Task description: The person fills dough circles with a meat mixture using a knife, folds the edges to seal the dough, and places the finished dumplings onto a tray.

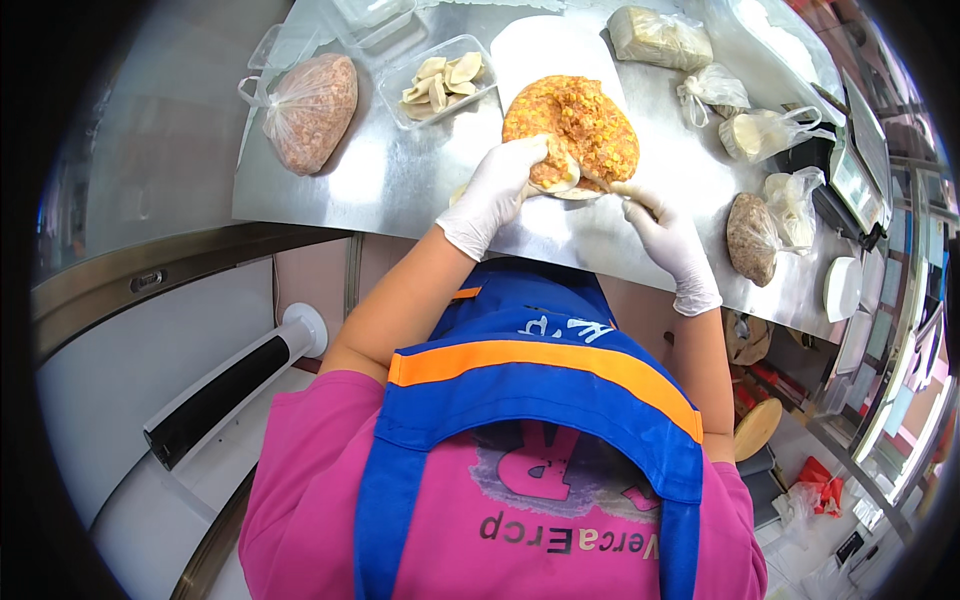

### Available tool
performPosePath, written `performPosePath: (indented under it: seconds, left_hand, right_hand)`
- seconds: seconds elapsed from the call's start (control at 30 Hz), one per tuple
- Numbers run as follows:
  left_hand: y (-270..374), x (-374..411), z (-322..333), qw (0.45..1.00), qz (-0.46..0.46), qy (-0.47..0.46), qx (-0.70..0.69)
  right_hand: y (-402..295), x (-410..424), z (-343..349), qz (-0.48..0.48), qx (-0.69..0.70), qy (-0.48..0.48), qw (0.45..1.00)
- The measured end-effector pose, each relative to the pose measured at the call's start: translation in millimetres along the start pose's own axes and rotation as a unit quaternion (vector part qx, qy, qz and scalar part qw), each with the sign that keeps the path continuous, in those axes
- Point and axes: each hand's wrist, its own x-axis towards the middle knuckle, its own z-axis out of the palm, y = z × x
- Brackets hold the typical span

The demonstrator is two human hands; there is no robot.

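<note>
My left hand [499, 184], in a white glove, holds a round dumpling wrapper [566, 176] with orange-yellow filling on it. In my gloved right hand [656, 217] is a thin spreading stick [596, 180], its tip close to the wrapper. Both hands are at the near edge of a big mound of minced filling with yellow corn kernels [592, 124]. The vessel under the mound is mostly hidden; a pale rim shows at its near side. Behind it lies a white board [551, 41]. Left of the mound, a clear plastic tray [484, 82] holds several folded dumplings [442, 82].
A bag of minced meat [311, 112] lies on the left of the steel table [375, 180]. At the right are wrapped packs [660, 37], a bag of darker filling [752, 240], a scale [855, 180], a white dish [842, 289] and a bin of white powder [780, 37].
</note>
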Motion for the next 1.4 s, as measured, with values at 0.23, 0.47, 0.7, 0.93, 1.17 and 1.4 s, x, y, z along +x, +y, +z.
performPosePath:
  seconds: [0.23,0.47,0.7,0.93,1.17,1.4]
  left_hand:
    - [10.9,-4.2,2.6,0.98,0.039,0.042,0.19]
    - [23.2,-11.2,-25.6,0.988,0.037,0.077,0.125]
    - [26.8,-11.7,-32.8,0.99,0.039,0.041,0.132]
    - [35.0,-31.0,-31.8,0.999,0.004,0.009,-0.035]
    - [32.3,-30.3,-20.4,0.994,0.028,-0.043,-0.092]
    - [42.4,-34.0,-8.0,0.993,0.029,-0.081,-0.077]
  right_hand:
    - [20.3,33.7,33.4,0.014,-0.022,0.026,0.999]
    - [26.0,44.4,41.8,0.022,-0.048,0.054,0.997]
    - [2.7,26.6,50.8,-0.143,-0.124,0.103,0.976]
    - [15.2,30.1,31.8,-0.107,-0.169,0.127,0.971]
    - [-20.8,27.4,44.6,-0.025,0.075,0.087,0.993]
    - [-30.5,15.1,19.5,-0.142,-0.052,0.035,0.988]
